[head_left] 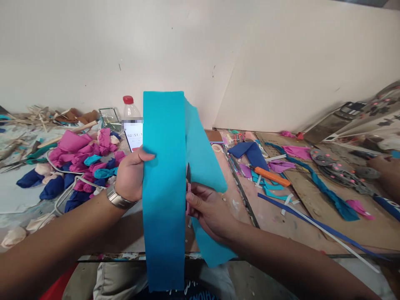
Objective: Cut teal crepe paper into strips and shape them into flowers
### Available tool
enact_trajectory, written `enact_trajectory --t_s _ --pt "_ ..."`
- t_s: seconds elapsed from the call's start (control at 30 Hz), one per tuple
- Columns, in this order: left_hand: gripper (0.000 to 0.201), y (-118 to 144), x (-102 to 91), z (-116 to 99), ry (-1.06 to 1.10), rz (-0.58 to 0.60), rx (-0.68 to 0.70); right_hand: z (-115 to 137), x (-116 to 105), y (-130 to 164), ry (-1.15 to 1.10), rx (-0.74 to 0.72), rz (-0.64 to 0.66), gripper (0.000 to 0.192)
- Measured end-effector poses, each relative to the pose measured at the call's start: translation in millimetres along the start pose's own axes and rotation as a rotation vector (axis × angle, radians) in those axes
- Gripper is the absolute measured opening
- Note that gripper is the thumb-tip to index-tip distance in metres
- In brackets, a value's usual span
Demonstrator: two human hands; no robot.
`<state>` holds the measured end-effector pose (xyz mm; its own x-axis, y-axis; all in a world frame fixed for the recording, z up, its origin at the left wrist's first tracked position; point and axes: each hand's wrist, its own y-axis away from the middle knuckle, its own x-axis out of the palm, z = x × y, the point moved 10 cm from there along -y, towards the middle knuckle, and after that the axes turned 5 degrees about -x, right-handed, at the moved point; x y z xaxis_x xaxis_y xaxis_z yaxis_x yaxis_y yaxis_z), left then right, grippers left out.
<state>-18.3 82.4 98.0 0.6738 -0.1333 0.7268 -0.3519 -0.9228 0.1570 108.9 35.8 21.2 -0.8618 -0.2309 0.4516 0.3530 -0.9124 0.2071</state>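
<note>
Left hand (131, 175) clamps the left edge of the turquoise felt strip (164, 187), thumb across the front, fingers hidden behind, a metal watch (119, 198) on the wrist. The strip hangs upright in front of the chest, above the near edge of the counter (281, 216), folded so a second flap slants off to the right. Right hand (208, 210) is curled around the pink-handled scissors (188, 185), dark blade tip poking up just beside the strip's right edge; whether the blades are biting the felt is hard to tell. Behind the left hand, a phone (135, 135) leans on a red-capped bottle (130, 107), beside a heap of pink and blue scraps (84, 162). Out right, an orange cutter (271, 176) lies among felt offcuts
</note>
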Motion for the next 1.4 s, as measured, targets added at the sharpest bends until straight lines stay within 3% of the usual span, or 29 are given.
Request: enact_trajectory --t_s 0.23,0.4,0.57,0.77,0.97,1.27,1.4 --pt "0.073 -5 -28.6 8 -0.05 -0.103 -0.007 6 4 -9 -0.016 -0.02 0.017 0.044" --pt "0.075 -6 -38.3 16 -0.052 -0.078 -0.071 4 4 -14 -0.075 -0.01 -0.002 0.042" --pt "0.071 -7 -33.7 14 -0.043 -0.022 -0.087 2 4 -18 -0.085 0.011 -0.003 0.043" --pt "0.069 -6 -28.9 -3 -0.071 -0.059 0.063 4 6 -20 -0.084 0.007 -0.005 0.043" --pt "0.075 -3 -23.8 -1 -0.028 -0.073 0.013 2 6 -21 -0.089 0.017 -0.027 0.045" --pt "0.074 -2 -18.3 0 -0.006 -0.003 -0.018 7 11 -22 -0.065 -0.001 -0.021 0.046" --pt "0.075 -2 -13.0 -13 -0.007 0.032 0.059 9 12 -23 -0.072 -0.009 -0.013 0.044"
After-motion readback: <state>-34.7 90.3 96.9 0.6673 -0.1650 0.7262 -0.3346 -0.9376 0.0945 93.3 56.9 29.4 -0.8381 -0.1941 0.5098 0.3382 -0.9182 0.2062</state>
